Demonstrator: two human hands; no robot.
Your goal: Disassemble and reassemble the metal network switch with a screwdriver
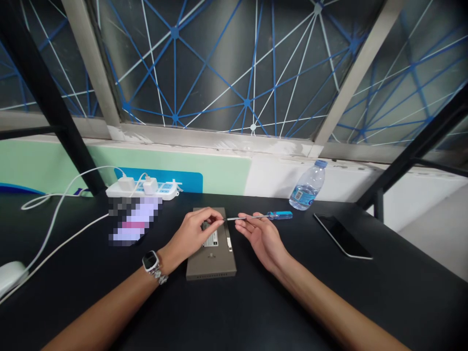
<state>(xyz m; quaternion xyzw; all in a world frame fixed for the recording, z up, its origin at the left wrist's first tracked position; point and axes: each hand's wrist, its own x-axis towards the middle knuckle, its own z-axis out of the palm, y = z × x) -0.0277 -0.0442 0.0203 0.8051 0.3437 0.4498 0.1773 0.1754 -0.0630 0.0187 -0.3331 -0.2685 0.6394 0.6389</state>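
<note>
A flat grey metal device [211, 263] lies on the black table [234, 312] in front of me. My left hand [193, 233], with a watch on its wrist, rests over the device's far end, its fingertips pinched together near the tip of a screwdriver; whether they hold something small I cannot make out. My right hand [260, 234] is palm up, fingers loosely curled under the metal shaft of the screwdriver [261, 216], whose blue handle points right.
A white power strip [143, 190] with plugged chargers and white cables sits at the back left. A water bottle [307, 186] leans at the back right. A dark phone [342, 236] lies to the right. A white object [10, 276] is at the left edge.
</note>
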